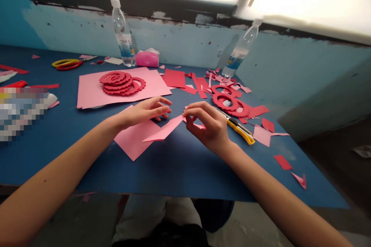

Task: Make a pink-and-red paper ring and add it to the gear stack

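Observation:
Between thumb and fingers, my right hand (207, 125) pinches one tip of a folded piece of pink paper (165, 130). The paper slants down to the left, over a pink sheet (133, 142) that lies on the blue table. My left hand (149, 110) is above that sheet, fingers apart and slightly curled, with nothing in them. A yellow utility knife (239, 126) lies just right of my right hand. Beyond my left hand, several red paper rings (117, 83) with toothed edges are stacked on a larger pink sheet (87, 90).
More red rings (227, 101) and paper scraps (223, 79) lie at the right. Two plastic bottles, one left (123, 34) and one right (242, 50), stand by the wall near a pink roll (147, 59). Scissors (68, 63) lie at the back left. The table's front edge (174, 194) is near my lap.

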{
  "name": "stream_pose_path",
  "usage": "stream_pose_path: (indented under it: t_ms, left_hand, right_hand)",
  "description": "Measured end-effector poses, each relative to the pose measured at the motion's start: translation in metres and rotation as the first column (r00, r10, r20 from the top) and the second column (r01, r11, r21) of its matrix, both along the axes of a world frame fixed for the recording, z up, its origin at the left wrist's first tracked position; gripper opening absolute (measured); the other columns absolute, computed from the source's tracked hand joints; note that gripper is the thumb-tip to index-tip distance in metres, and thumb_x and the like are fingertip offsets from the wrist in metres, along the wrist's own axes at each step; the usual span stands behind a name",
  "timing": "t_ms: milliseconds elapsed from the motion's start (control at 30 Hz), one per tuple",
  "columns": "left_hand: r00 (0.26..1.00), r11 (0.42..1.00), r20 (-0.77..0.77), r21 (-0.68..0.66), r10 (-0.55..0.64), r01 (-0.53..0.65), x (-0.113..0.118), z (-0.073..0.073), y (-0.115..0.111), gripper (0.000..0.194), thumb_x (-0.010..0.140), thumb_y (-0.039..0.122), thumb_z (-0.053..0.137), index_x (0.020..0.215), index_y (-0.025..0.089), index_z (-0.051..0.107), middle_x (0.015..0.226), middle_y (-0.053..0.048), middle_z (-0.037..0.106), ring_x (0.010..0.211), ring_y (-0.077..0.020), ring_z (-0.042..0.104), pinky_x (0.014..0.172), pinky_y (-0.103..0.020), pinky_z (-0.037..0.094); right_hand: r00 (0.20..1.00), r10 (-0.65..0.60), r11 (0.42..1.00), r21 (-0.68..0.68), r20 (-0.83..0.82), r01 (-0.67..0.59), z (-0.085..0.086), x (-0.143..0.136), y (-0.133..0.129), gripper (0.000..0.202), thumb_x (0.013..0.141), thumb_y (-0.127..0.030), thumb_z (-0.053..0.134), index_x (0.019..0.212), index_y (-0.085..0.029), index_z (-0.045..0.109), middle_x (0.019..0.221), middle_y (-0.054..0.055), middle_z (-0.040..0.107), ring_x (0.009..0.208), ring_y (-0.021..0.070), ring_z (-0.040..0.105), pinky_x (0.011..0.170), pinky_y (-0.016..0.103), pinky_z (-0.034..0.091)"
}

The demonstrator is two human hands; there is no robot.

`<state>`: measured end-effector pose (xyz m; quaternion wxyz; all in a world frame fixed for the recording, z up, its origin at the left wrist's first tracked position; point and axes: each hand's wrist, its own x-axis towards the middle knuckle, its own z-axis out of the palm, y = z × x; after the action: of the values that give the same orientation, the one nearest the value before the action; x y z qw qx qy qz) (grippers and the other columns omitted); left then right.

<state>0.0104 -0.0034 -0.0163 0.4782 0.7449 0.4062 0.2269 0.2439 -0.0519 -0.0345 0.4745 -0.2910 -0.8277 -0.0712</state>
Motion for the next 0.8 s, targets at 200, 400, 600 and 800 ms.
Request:
stream_pose_path:
  t_ms: [200, 400, 600, 800]
  left_hand:
    - [0.991, 0.988, 0.101, -0.119, -0.087, 0.099, 0.006, 0.007, -0.012, 0.049, 0.086, 0.045, 0.068, 0.129, 0.023, 0.058, 0.108, -0.007, 0.068, 0.100, -0.0208, 0.064, 0.080, -0.029, 0.051]
    - [0.975, 0.997, 0.220, -0.074, 0.000, 0.017, 0.007, 0.005, -0.010, 0.030, 0.084, 0.038, 0.074, 0.106, 0.020, 0.069, 0.098, -0.004, 0.066, 0.086, -0.0139, 0.062, 0.067, -0.021, 0.049]
    - [0.943, 0.987, 0.293, -0.081, 0.155, -0.137, 0.005, 0.001, -0.005, 0.029, 0.083, 0.038, 0.074, 0.105, 0.020, 0.065, 0.091, -0.003, 0.065, 0.080, -0.0139, 0.063, 0.063, -0.022, 0.050]
    - [0.939, 0.984, 0.293, -0.031, 0.179, -0.178, 0.006, -0.002, -0.004, 0.025, 0.084, 0.033, 0.072, 0.104, 0.020, 0.064, 0.091, -0.003, 0.067, 0.078, -0.0131, 0.064, 0.059, -0.020, 0.048]
  right_hand:
    - [0.979, 0.097, 0.992, -0.057, -0.181, -0.109, 0.000, -0.002, -0.001, 0.015, 0.091, -0.012, 0.058, 0.097, -0.025, 0.061, 0.100, 0.004, 0.066, 0.088, 0.0159, 0.066, 0.071, 0.030, 0.062]
    - [0.990, 0.082, 0.992, -0.084, -0.116, -0.092, 0.000, -0.002, 0.000, 0.015, 0.092, -0.011, 0.058, 0.097, -0.024, 0.062, 0.106, 0.006, 0.064, 0.094, 0.0167, 0.065, 0.077, 0.033, 0.062]
    - [0.999, 0.019, 0.997, -0.081, 0.047, -0.015, -0.003, -0.001, 0.002, 0.020, 0.089, -0.015, 0.063, 0.105, -0.027, 0.063, 0.130, 0.010, 0.053, 0.118, 0.0260, 0.057, 0.087, 0.043, 0.058]
    - [0.994, 0.104, 0.961, -0.255, -0.035, -0.110, 0.002, 0.002, 0.003, 0.017, 0.087, -0.020, 0.069, 0.104, -0.024, 0.066, 0.138, 0.014, 0.048, 0.132, 0.0287, 0.049, 0.093, 0.045, 0.054]
